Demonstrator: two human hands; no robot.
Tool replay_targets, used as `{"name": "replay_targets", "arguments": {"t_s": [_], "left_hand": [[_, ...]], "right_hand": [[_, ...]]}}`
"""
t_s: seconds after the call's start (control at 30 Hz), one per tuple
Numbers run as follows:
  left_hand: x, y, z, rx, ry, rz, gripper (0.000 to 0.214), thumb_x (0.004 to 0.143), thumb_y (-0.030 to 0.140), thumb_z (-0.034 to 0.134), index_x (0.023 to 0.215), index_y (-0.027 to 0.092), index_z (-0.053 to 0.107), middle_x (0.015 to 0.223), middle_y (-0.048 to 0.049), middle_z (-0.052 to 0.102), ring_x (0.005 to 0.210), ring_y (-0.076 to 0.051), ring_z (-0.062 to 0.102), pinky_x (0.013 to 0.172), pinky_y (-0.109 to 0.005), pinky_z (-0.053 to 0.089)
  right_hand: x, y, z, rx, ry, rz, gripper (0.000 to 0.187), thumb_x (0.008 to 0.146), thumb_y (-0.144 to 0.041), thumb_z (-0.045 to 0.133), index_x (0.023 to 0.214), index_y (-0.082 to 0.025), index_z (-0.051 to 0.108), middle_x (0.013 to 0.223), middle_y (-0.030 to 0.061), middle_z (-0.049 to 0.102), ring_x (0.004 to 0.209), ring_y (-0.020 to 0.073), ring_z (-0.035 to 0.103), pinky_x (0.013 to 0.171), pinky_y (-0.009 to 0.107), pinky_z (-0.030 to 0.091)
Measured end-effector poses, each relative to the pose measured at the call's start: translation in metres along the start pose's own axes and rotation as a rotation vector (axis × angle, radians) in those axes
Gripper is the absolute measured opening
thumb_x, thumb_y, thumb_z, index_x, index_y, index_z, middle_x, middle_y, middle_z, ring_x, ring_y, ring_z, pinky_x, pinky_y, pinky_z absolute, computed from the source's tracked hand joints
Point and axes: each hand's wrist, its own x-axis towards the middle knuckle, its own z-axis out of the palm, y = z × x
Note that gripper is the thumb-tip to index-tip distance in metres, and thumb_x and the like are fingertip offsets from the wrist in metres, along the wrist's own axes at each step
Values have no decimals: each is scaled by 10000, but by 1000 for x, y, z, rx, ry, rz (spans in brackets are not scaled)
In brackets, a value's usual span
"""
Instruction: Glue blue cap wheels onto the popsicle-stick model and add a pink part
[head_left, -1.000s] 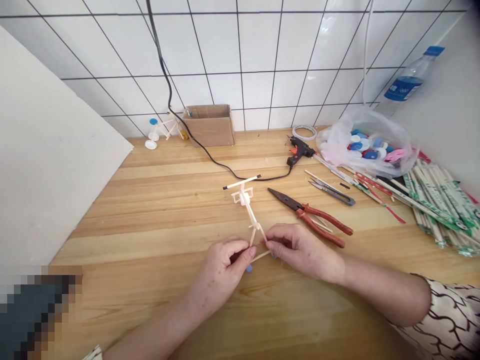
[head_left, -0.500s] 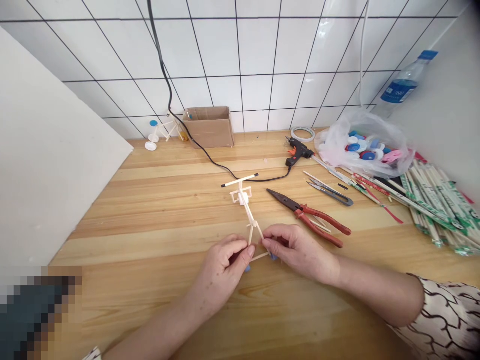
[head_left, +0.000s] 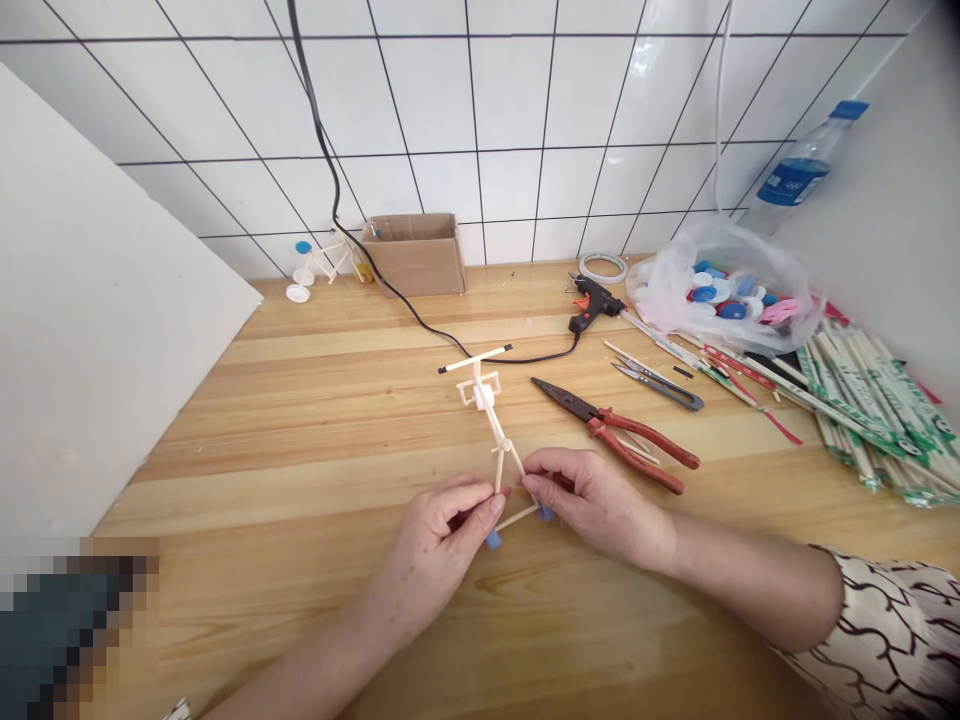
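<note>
A small tricycle model point(head_left: 491, 416) made of pale wooden sticks stands on the wooden table, between my hands. Its crossbar point(head_left: 475, 359) has black tips, and a white round cap sits below that at the front. Blue caps point(head_left: 493, 539) are at the two rear corners, joined by a stick. My left hand point(head_left: 454, 520) pinches the left rear stick between thumb and fingers. With thumb and forefinger, my right hand point(head_left: 574, 495) grips the right rear stick; its fingers partly hide the right blue cap.
Red-handled long-nose pliers point(head_left: 619, 435), thread snips point(head_left: 660, 385) and a black glue gun point(head_left: 592, 304) lie to the right. Behind are a cardboard box point(head_left: 416, 260), a bag of bottle caps point(head_left: 724, 290) and a tape roll point(head_left: 603, 267). Packaged sticks point(head_left: 885, 400) are piled far right.
The view has shifted slightly. My left fingers have moved a little on the rear stick, so the left blue cap shows more. Both hands still hold the model.
</note>
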Motion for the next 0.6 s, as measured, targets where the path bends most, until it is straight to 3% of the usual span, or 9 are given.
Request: {"name": "replay_targets", "arguments": {"t_s": [0.3,0.47,0.6], "left_hand": [[-4,2,0,3,-16,-38,342,889,317,376,587,182,464,582,26,404,579,-123,420,545,-212,360],[-9,1,-1,56,-25,-97,152,811,299,504,831,176,592,644,23,524,581,-126,499,556,-214,425],[-14,-4,2,140,45,-94,287,729,233,572,1002,156,616,655,16,585,557,-133,537,577,-236,481]], "right_hand": [[0,0,0,-53,30,1,194,874,-205,444,778,-151,604,625,-25,490,579,96,417,535,210,335],[-2,1,1,-57,30,6,205,875,-188,441,715,-157,565,606,-32,470,575,95,417,535,208,332],[-2,1,1,-62,47,-3,199,871,-190,447,703,-160,550,610,-33,464,578,96,416,537,208,329]]}}
